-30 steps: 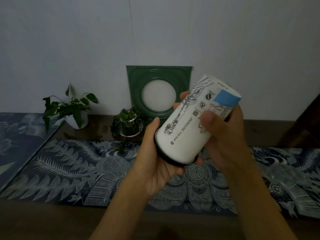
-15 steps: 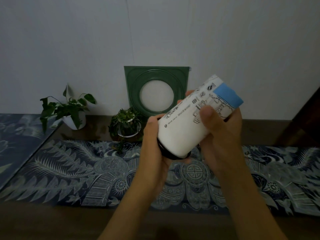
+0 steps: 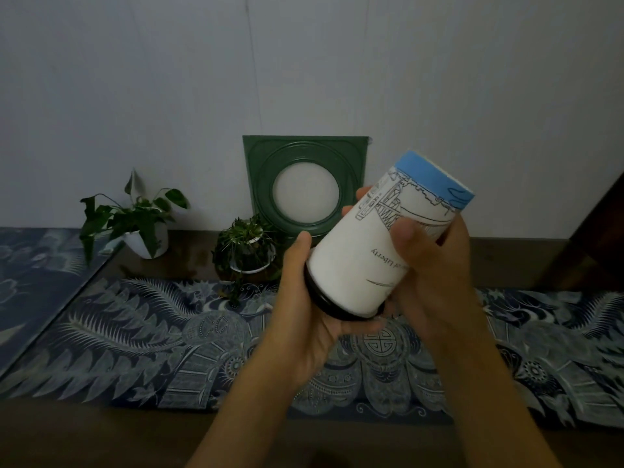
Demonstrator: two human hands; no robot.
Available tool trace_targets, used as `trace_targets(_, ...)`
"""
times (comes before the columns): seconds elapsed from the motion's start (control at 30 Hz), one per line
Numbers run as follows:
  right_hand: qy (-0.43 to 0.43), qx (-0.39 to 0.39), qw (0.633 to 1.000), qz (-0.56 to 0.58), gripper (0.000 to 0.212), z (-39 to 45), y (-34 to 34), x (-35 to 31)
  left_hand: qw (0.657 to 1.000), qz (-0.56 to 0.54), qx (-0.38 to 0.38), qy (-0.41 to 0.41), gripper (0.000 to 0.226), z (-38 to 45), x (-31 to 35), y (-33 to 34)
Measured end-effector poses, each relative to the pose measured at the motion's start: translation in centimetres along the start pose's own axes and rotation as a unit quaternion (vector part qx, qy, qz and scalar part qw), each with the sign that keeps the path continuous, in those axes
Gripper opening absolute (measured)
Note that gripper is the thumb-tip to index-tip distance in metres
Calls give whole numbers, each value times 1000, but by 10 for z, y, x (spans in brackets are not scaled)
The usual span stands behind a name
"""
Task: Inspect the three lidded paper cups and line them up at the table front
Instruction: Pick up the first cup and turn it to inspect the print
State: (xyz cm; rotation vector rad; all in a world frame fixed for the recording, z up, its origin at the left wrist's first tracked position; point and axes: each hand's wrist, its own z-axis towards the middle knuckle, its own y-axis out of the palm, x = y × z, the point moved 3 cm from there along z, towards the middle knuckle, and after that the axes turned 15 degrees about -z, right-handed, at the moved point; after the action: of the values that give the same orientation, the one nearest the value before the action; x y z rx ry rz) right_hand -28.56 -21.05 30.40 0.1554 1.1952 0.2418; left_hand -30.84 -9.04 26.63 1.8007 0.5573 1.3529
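Just one view here, from the head camera, worn up high and looking forward and down over the tabletop point(image 3: 101, 434). It faces the far wall point(image 3: 169, 79) squarely, and the wide lens bends the patterned runner point(image 3: 135, 349) at the edges. Close in, both forearms rise from the near edge, left hand point(image 3: 314, 319) and right hand point(image 3: 435, 275) filling mid-frame around the paper cup point(image 3: 364, 251). Further back, against the wall, sit the green frame point(image 3: 304, 194) and two potted plants point(image 3: 135, 221). There's no second view to share the scene with.
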Motion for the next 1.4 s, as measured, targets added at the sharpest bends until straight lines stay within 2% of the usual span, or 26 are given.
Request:
trace_targets(0.17, -2, 58, 998, 4, 81, -2, -1, 6, 976, 90, 20, 198, 45, -1, 1, 1)
trace_targets(0.23, -8, 57, 998, 5, 78, -2, 0, 5, 972, 103, 24, 212, 43, -2, 2, 0)
trace_targets(0.3, -16, 41, 999, -5, 74, -2, 0, 2, 980, 92, 34, 175, 45, -5, 3, 1)
trace_targets(0.43, -28, -11, 999, -15, 76, 0, -2, -4, 996, 70, 22, 50, 68, -5, 4, 2)
trace_targets(0.57, -22, -58, 998, 4, 102, 2, -3, -9, 998, -1, 3, -67, 69, -1, 2, 1)
trace_targets(0.67, -14, -61, 998, 4, 105, 3, -3, -8, 996, -28, -13, -85, 71, 0, 0, -1)
trace_targets(0.73, -9, -28, 1000, 5, 105, 3, -4, -6, 999, -3, -6, -42, 71, 0, -1, -1)
trace_targets(0.8, -1, 19, 1000, 4, 107, 3, -4, -3, 999, 26, 12, 43, 62, 0, -1, 0)
trace_targets(0.87, 9, 53, 998, 14, 107, 3, -2, 1, 989, 60, 16, 135, 51, 0, 1, 1)
trace_targets(0.93, 14, 71, 997, 28, 109, 3, 1, 3, 973, 95, 12, 211, 50, -1, 2, -1)
trace_targets(1.03, 22, 86, 996, 26, 109, 3, 4, 4, 964, 106, 14, 244, 55, 0, 1, -3)
trace_targets(1.17, 23, 74, 997, 11, 103, 3, 5, 5, 983, 64, 37, 169, 50, 0, -1, -6)
trace_targets(1.23, 34, 64, 997, 1, 103, 1, 5, 8, 993, 26, 50, 99, 61, 1, -3, -7)
trace_targets(1.3, 43, 49, 998, -11, 89, -2, 4, 14, 998, -22, 52, 39, 67, 3, -4, -10)
trace_targets(1.4, 53, 30, 998, -30, 68, -4, 4, 21, 995, -85, 38, -29, 64, 5, -6, -15)
